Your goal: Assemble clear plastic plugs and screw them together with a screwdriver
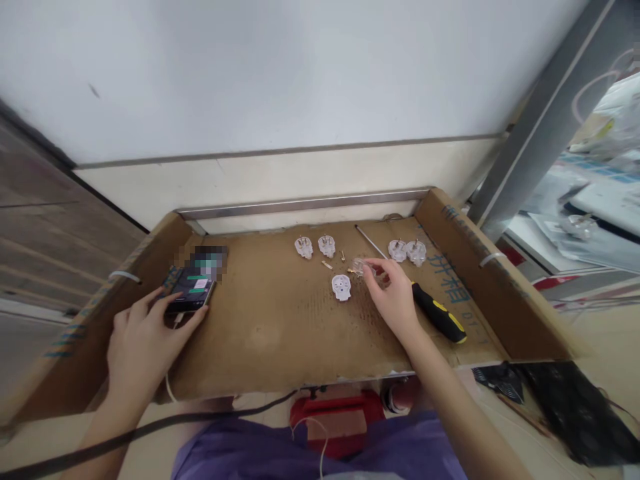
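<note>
The right hand [395, 293] has its thumb and fingers drawn narrow on a small clear plastic plug piece [358, 267], which sits at the fingertips on the hand's left side, above the right half of a brown cardboard-covered table [260, 333] with raised cardboard side walls. A white, rounded plug part with small holes [341, 287] lies on the table just left of this hand, apart from it. Beyond, toward the far edge, lie a small brass-coloured pin [343, 255] and a short pale stub [327, 265]; farther left are two whitish plug halves with upright metal pins [303, 247]. Two clear plug halves [416, 252] lie side by side near the far right corner. A screwdriver with a black and yellow handle [440, 313] passes beneath the right hand, its handle toward the near right corner. The left hand [145, 340], fingers spread wide, touches a black rectangular smartphone [193, 288] by the left wall; a white cable [179, 320] meets the phone's near end.
</note>
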A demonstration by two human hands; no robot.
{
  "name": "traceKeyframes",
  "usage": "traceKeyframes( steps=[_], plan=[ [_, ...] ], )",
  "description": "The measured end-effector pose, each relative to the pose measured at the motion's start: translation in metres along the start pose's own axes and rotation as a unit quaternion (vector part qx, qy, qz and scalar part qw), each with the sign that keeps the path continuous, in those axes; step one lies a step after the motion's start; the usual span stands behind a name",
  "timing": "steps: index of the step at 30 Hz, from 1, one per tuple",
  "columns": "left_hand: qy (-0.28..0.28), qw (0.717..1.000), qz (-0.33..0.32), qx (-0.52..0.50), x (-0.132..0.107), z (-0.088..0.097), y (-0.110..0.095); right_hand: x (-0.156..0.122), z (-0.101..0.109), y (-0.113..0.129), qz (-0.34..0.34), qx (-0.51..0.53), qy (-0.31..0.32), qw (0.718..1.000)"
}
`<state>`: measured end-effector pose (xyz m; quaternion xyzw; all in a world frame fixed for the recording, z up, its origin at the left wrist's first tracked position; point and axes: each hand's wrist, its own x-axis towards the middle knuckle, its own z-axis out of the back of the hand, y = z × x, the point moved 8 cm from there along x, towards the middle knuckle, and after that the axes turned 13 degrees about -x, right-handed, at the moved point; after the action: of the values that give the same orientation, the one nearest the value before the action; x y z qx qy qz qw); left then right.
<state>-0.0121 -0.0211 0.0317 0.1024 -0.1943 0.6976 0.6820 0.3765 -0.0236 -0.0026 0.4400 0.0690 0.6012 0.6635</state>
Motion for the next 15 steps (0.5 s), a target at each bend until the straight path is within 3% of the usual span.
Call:
traceKeyframes(
  steps=[11, 15],
  plan=[
    [-0.009, 1.000, -0.018, -0.018, -0.001, 0.002, -0.001, 0.000, 0.000, -0.001, -0.007, 0.017, 0.004, 1.000],
    [-0.081, 0.988, -0.048, -0.119, -0.001, 0.017, -0.024, -0.001, -0.001, -0.002, -0.013, 0.025, 0.006, 1.000]
  ],
)
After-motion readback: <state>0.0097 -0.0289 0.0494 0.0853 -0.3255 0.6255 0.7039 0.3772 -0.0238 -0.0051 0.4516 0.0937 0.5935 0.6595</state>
